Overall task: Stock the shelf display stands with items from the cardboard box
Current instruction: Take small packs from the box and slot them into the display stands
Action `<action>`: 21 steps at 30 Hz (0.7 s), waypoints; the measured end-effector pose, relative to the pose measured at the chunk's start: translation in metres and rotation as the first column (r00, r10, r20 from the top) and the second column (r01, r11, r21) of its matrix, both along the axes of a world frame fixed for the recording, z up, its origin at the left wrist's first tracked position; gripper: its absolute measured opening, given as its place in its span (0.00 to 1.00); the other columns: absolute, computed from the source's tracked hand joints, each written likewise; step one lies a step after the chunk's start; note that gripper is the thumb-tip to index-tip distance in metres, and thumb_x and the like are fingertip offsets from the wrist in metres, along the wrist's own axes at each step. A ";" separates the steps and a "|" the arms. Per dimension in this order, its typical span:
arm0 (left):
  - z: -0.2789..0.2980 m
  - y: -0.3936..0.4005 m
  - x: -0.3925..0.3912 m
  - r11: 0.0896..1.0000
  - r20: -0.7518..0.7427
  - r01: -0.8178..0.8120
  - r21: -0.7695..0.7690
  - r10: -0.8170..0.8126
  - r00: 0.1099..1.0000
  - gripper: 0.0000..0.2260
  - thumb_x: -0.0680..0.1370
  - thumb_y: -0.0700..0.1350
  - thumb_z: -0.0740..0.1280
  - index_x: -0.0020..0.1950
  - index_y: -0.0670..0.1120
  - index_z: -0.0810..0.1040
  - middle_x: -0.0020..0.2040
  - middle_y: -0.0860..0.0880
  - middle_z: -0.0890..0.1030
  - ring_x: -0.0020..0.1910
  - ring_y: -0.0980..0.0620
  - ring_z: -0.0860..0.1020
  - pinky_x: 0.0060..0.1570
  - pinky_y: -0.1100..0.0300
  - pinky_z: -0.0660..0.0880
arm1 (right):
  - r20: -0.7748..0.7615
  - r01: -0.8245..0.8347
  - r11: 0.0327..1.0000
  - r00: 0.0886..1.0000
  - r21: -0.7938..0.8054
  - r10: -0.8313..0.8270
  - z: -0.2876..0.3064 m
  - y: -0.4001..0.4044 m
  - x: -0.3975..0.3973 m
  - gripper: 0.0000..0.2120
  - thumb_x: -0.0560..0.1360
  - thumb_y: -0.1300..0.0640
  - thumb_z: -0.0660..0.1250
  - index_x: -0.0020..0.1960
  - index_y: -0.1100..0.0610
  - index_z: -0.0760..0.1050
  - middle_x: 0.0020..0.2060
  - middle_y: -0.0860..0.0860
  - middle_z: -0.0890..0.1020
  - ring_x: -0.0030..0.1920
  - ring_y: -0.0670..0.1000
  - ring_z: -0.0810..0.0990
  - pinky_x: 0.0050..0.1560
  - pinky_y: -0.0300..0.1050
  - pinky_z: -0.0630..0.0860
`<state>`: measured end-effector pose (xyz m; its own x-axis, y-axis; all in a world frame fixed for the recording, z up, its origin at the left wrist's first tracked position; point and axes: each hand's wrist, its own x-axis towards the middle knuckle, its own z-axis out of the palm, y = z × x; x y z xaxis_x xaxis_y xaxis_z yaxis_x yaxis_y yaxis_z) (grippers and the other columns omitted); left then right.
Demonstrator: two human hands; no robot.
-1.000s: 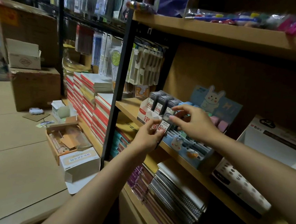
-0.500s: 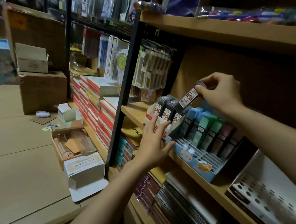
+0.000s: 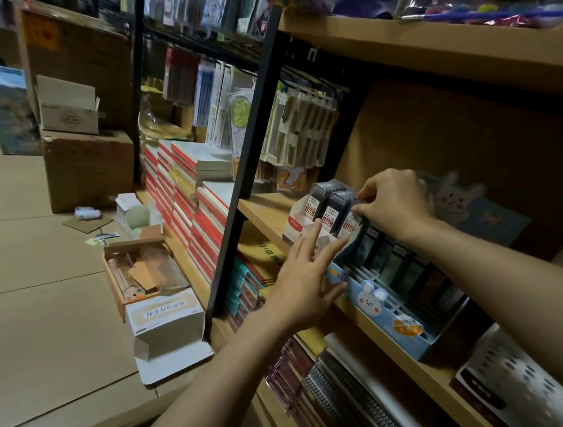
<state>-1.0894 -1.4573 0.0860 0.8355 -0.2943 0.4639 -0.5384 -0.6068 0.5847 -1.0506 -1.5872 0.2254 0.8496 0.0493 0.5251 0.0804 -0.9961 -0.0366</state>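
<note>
Head view: your right hand [image 3: 396, 203] pinches a light, rigid lead-refill case [image 3: 351, 220] by its top into the white display stand [image 3: 301, 227]; your left hand [image 3: 304, 281], fingers straight, steadies the stand.

Open room is found above the white display stand [image 3: 301, 227] and the blue rabbit stand [image 3: 381, 300], up to the upper shelf board [image 3: 461, 48]. Access from the left is bounded by the black upright post [image 3: 247, 162]; the shelf's front is unobstructed.
</note>
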 end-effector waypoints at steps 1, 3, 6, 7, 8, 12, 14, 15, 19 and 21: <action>0.001 0.001 0.000 1.000 -0.015 0.014 0.017 -0.014 1.000 0.33 0.78 0.54 0.66 0.78 0.60 0.51 0.79 0.53 0.37 0.78 0.49 0.39 0.76 0.46 0.50 | -0.001 0.025 0.999 1.000 -0.041 -0.025 -0.003 0.002 0.000 0.09 0.71 0.49 0.76 0.49 0.50 0.84 0.49 0.52 0.84 0.54 0.57 0.79 0.56 0.53 0.76; 0.004 0.001 0.000 0.999 -0.031 0.018 0.043 -0.017 0.999 0.32 0.79 0.55 0.64 0.78 0.60 0.50 0.79 0.52 0.38 0.78 0.49 0.39 0.76 0.47 0.48 | 0.001 0.039 0.992 0.999 -0.123 -0.039 -0.006 0.006 -0.001 0.10 0.71 0.48 0.75 0.50 0.50 0.84 0.51 0.53 0.82 0.56 0.57 0.77 0.58 0.53 0.72; 0.007 0.004 -0.004 1.000 -0.034 0.021 0.022 -0.020 0.999 0.30 0.80 0.55 0.63 0.78 0.59 0.53 0.80 0.52 0.41 0.78 0.49 0.41 0.75 0.49 0.49 | 0.023 0.017 0.984 1.000 -0.176 -0.014 -0.003 0.006 -0.009 0.15 0.73 0.49 0.73 0.58 0.51 0.81 0.56 0.53 0.76 0.60 0.57 0.73 0.62 0.54 0.67; 0.007 0.006 -0.007 1.000 -0.016 0.029 -0.009 -0.029 0.999 0.29 0.79 0.54 0.64 0.78 0.58 0.56 0.80 0.52 0.44 0.78 0.50 0.43 0.74 0.51 0.50 | 0.046 -0.020 0.990 0.999 -0.140 0.027 -0.002 0.004 -0.014 0.15 0.74 0.50 0.72 0.60 0.52 0.80 0.56 0.53 0.75 0.60 0.56 0.73 0.62 0.55 0.67; 0.007 0.010 -0.010 0.998 0.010 0.032 -0.046 -0.031 0.999 0.27 0.79 0.53 0.65 0.76 0.57 0.59 0.80 0.52 0.47 0.78 0.51 0.47 0.73 0.53 0.53 | 0.088 -0.078 0.994 0.993 -0.077 0.084 0.000 0.001 -0.021 0.15 0.75 0.51 0.71 0.60 0.52 0.79 0.55 0.53 0.75 0.59 0.55 0.73 0.62 0.54 0.68; 0.003 0.030 -0.029 0.997 0.007 0.031 -0.067 -0.031 1.000 0.19 0.77 0.49 0.68 0.68 0.52 0.70 0.66 0.52 0.72 0.64 0.55 0.71 0.63 0.57 0.72 | 0.292 -0.379 0.915 0.898 0.135 0.329 -0.014 -0.003 -0.072 0.07 0.76 0.59 0.69 0.53 0.56 0.80 0.50 0.51 0.78 0.47 0.47 0.76 0.47 0.35 0.73; -0.009 0.040 -0.041 0.992 -0.187 0.114 0.044 -0.104 0.977 0.17 0.76 0.47 0.70 0.64 0.49 0.74 0.57 0.52 0.79 0.55 0.54 0.78 0.55 0.56 0.77 | 0.337 -0.525 0.827 0.830 0.204 0.444 -0.040 -0.002 -0.104 0.04 0.75 0.60 0.70 0.49 0.55 0.81 0.46 0.48 0.80 0.43 0.42 0.77 0.44 0.29 0.73; -0.018 0.045 -0.050 0.975 -0.313 0.176 0.137 -0.126 0.941 0.16 0.76 0.46 0.71 0.63 0.49 0.75 0.55 0.51 0.80 0.53 0.53 0.79 0.53 0.56 0.78 | 0.311 -0.577 0.783 0.807 0.233 0.502 -0.057 -0.001 -0.119 0.03 0.74 0.59 0.71 0.48 0.54 0.81 0.44 0.46 0.80 0.43 0.40 0.78 0.44 0.29 0.73; -0.076 0.065 -0.107 0.856 -0.629 0.340 0.389 -0.023 0.777 0.15 0.75 0.46 0.72 0.61 0.48 0.79 0.56 0.49 0.81 0.54 0.50 0.80 0.56 0.56 0.76 | -0.271 -0.609 0.746 0.695 0.270 0.665 -0.154 0.006 -0.168 0.07 0.75 0.54 0.70 0.52 0.51 0.80 0.45 0.43 0.81 0.43 0.40 0.79 0.43 0.32 0.76; -0.119 0.075 -0.144 0.840 -0.685 0.326 0.433 0.072 0.725 0.13 0.76 0.47 0.71 0.60 0.48 0.79 0.57 0.48 0.81 0.54 0.49 0.79 0.55 0.56 0.75 | -0.590 -0.566 0.797 0.576 0.211 0.565 -0.211 0.008 -0.187 0.15 0.75 0.52 0.71 0.61 0.48 0.76 0.52 0.43 0.80 0.47 0.39 0.77 0.48 0.35 0.77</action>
